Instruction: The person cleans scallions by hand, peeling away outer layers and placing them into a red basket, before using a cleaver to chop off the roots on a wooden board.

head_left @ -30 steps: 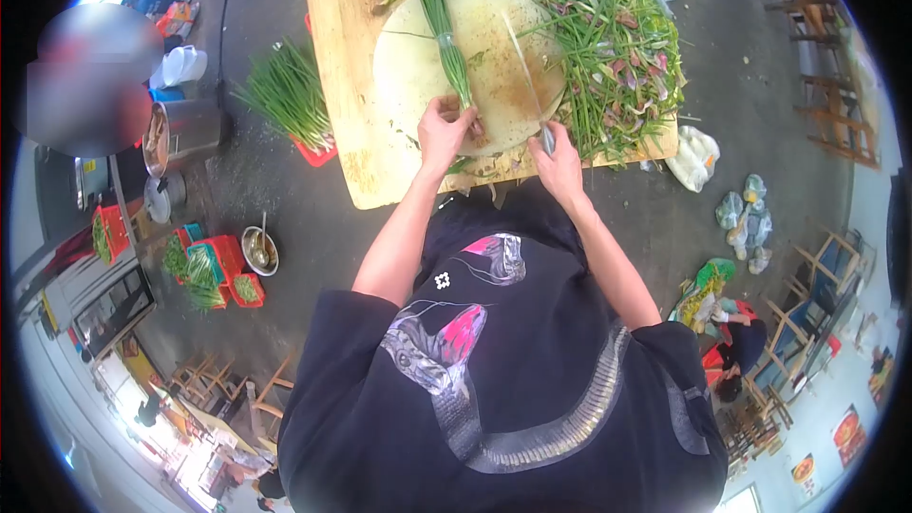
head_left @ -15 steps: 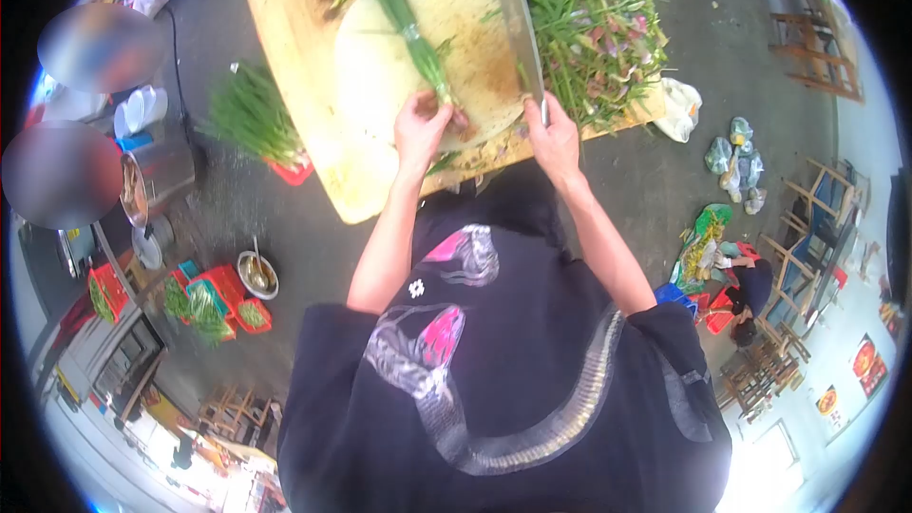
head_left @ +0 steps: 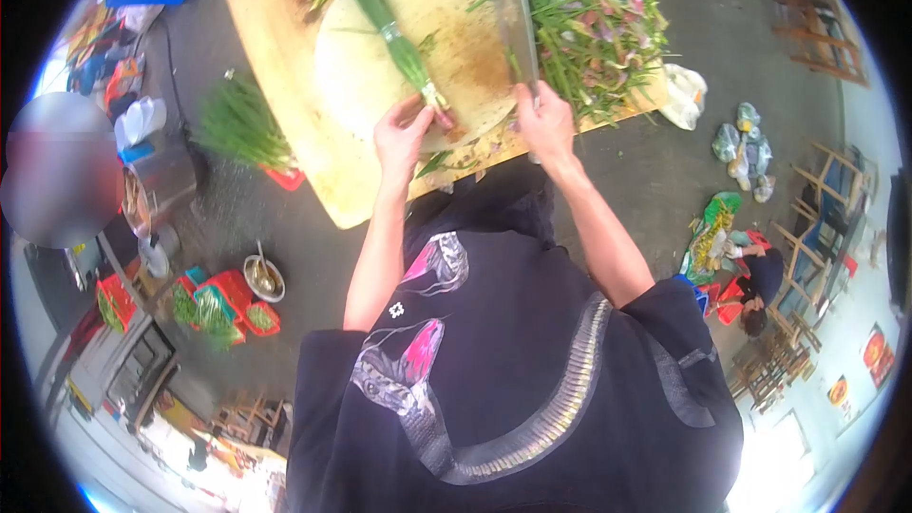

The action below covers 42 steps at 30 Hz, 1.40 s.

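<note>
A bundle of spring onions (head_left: 388, 27), tied around its middle, lies slantwise on the round pale chopping board (head_left: 351, 76), its reddish root ends toward me. My left hand (head_left: 401, 138) is at the root end, thumb and forefinger closed at its left edge; the other fingers are partly hidden. In my right hand (head_left: 546, 123) is a cleaver (head_left: 514, 24), gripped by the handle. Its blade points away from me over the board's right side, with a bit of green on it. To the blade's right spreads a heap of loose greens and trimmings (head_left: 598, 28).
The board rests on a wooden table (head_left: 347, 195), with scraps along its near edge. More spring onions (head_left: 245, 123) stand in a red basket at left. Baskets of greens (head_left: 223, 299) and a metal bowl (head_left: 264, 277) are on the floor. Another person (head_left: 760, 280) crouches at right.
The view has shifted slightly. My left hand and the onions' root end appear a little further left, with the thumb and forefinger looking looser. The cleaver stays in my right hand.
</note>
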Each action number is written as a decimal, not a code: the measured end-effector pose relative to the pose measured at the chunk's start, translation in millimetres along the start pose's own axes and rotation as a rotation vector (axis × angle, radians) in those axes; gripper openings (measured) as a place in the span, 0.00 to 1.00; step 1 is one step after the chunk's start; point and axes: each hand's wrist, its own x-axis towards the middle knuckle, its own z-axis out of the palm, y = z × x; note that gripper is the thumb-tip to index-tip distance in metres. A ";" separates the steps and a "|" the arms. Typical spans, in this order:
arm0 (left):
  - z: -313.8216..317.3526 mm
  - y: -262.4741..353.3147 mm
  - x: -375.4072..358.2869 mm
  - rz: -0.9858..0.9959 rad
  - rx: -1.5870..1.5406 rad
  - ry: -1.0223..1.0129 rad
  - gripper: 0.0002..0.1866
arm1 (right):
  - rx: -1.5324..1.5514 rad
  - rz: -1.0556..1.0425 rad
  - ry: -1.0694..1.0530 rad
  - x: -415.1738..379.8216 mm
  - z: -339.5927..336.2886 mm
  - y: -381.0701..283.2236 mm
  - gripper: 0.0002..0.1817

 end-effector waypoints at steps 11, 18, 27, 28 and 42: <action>0.1 -8.8 5.7 -0.002 0.021 0.098 0.20 | 0.272 -0.076 -0.224 -22.2 42.5 -42.8 0.16; -0.4 -10.8 4.3 -0.024 0.009 0.106 0.21 | 0.277 -0.146 -0.201 -29.2 57.0 -48.0 0.14; 4.2 -1.2 1.8 -0.004 0.161 0.132 0.23 | 0.362 -0.175 -0.103 -34.7 72.9 -35.4 0.13; 4.2 -4.4 2.2 0.010 0.157 0.132 0.23 | 0.341 -0.178 -0.106 -35.8 72.6 -33.6 0.13; 3.9 -7.9 6.2 0.029 0.131 0.116 0.19 | 0.219 -0.160 -0.094 -25.8 81.0 -42.7 0.14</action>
